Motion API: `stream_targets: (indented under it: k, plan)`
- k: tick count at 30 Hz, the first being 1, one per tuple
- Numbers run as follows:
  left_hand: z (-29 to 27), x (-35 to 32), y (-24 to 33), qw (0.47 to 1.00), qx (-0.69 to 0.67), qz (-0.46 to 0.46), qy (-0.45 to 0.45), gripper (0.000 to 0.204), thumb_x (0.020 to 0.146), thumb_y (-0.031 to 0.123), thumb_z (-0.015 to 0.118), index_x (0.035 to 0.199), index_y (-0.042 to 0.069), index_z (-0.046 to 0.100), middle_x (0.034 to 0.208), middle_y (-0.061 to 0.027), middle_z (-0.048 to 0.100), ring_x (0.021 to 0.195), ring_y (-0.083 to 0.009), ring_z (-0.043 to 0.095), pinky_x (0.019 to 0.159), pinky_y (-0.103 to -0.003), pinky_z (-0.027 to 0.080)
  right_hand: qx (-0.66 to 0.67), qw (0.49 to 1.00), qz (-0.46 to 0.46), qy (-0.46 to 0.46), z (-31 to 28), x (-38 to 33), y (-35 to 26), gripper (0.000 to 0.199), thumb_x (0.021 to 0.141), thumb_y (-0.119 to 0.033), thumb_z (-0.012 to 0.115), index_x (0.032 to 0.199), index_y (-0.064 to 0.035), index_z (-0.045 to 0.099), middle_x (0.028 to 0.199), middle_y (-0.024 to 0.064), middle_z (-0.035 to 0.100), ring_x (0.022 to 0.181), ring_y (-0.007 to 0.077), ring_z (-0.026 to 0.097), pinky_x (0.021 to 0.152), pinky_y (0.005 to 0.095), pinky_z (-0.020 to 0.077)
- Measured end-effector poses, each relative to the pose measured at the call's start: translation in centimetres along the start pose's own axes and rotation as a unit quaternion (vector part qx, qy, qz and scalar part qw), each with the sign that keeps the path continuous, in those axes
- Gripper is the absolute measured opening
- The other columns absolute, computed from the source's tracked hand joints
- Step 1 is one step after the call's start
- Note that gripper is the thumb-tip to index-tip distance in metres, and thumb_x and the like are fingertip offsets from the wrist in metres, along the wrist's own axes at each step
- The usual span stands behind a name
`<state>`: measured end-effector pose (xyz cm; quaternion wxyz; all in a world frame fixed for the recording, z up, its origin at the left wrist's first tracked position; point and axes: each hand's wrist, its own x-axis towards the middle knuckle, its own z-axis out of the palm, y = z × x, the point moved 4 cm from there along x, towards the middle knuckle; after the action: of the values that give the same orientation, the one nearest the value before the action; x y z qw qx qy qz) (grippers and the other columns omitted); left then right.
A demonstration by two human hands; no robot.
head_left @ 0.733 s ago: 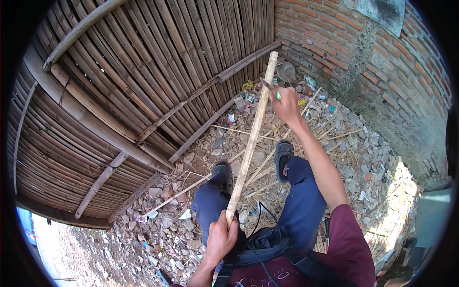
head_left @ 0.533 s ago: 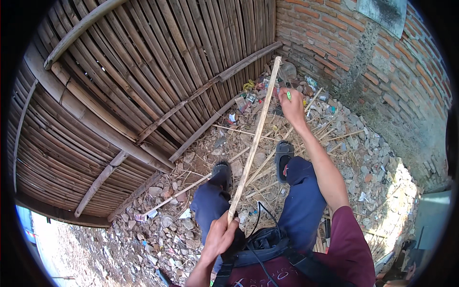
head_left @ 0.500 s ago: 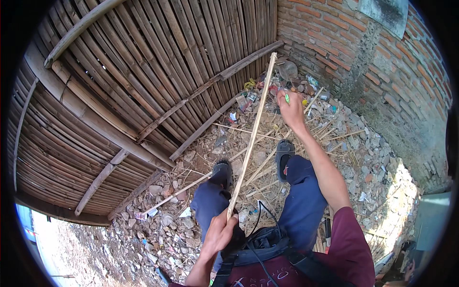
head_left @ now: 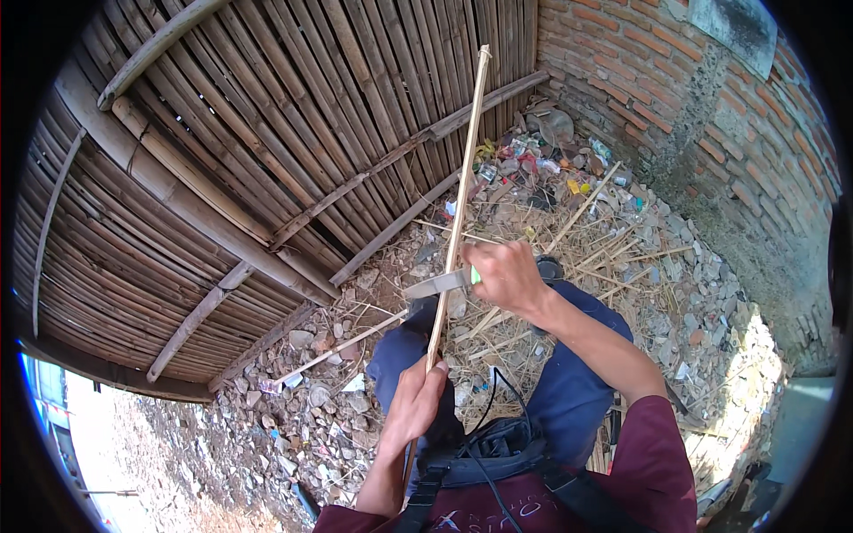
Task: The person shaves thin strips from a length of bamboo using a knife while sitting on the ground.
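Observation:
A long, pale bamboo strip [head_left: 466, 169] rises from my lap toward the far wall. My left hand [head_left: 416, 401] is closed around its lower part, just in front of my thigh. My right hand [head_left: 505, 277] grips a knife [head_left: 437, 284] by its green handle. The blade lies across the strip around its middle, pointing left, and appears to touch it. Most of the handle is hidden by my fingers. Both my shoes are partly covered by my knees and hand.
A bamboo slat wall [head_left: 355, 107] with pole braces stands at left. A brick wall [head_left: 622, 80] closes off the right. Stones, bamboo scraps [head_left: 613, 258] and litter [head_left: 533, 160] cover the ground. Another thin strip [head_left: 342, 346] lies beside my left leg.
My right hand has drawn back from near the strip's far end to its middle, bringing the knife blade into view. The strip's far tip has swung up and left.

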<state>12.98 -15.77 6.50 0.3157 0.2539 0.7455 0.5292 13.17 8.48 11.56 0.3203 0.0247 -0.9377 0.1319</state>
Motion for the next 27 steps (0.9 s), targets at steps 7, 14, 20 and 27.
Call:
stream_targets:
  k: [7,14,20,27]
  plan:
    - [0.2,-1.2,-0.1,1.0,0.018,0.018,0.002,0.031,0.109,0.019,0.047,0.09,-0.004,0.053,0.067,-0.0124,0.049,0.062,-0.0247,0.045,0.061,-0.044,0.039,-0.003,1.0,-0.01,-0.006,-0.1,0.1,1.2,0.019,0.071,-0.003,0.073,0.09,-0.0013,0.073,0.077,0.0144,0.075,0.063,0.0287,0.074,0.051,0.0414,0.0555]
    - [0.4,-0.8,-1.0,1.0,-0.003,0.015,-0.009,0.026,0.11,0.019,0.046,0.091,0.001,0.052,0.067,-0.0028,0.044,0.06,-0.015,0.04,0.056,-0.036,0.035,-0.022,1.0,-0.014,0.013,0.0,0.3,1.8,0.027,0.071,-0.005,0.076,0.098,-0.0022,0.075,0.078,0.0138,0.075,0.063,0.0291,0.075,0.05,0.0398,0.055]
    - [0.1,-1.1,-0.8,0.999,-0.03,0.029,-0.007,0.023,0.11,0.018,0.045,0.092,0.005,0.051,0.068,0.0057,0.042,0.059,-0.0057,0.037,0.052,-0.027,0.032,0.017,0.999,-0.019,0.049,0.3,0.0,-1.1,0.021,0.071,-0.008,0.074,0.09,-0.0035,0.069,0.072,0.0114,0.069,0.059,0.0317,0.07,0.051,0.045,0.0525]
    - [-0.1,-1.8,-0.6,0.999,0.008,0.017,0.028,0.03,0.109,0.019,0.048,0.092,-0.005,0.054,0.067,-0.0163,0.05,0.06,-0.0273,0.047,0.061,-0.046,0.042,-0.001,0.997,0.06,0.05,0.3,1.4,2.4,0.017,0.071,-0.007,0.073,0.087,-0.0034,0.069,0.067,0.0145,0.068,0.059,0.0332,0.07,0.052,0.0447,0.0518]
